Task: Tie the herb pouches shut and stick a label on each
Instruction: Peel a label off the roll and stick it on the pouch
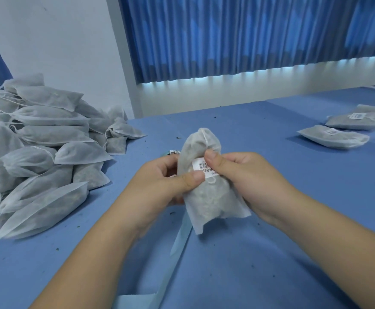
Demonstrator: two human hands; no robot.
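Between the two hands, held off the blue counter [293, 230], the herb pouch [211, 204] stands drawstring end up. The left hand [166, 179] grips one side, thumb pressing the lower edge of the barcode label [198, 166]. The right hand [246, 172] curls round the other side, thumb on the label. A heap of pouches [37, 148] lies well left of the left hand, and labelled pouches [333, 137] lie far right of the right hand.

Blue table [271, 253], pouch pile [37, 152], labelled pouches [333, 136], backing strip [179, 239]
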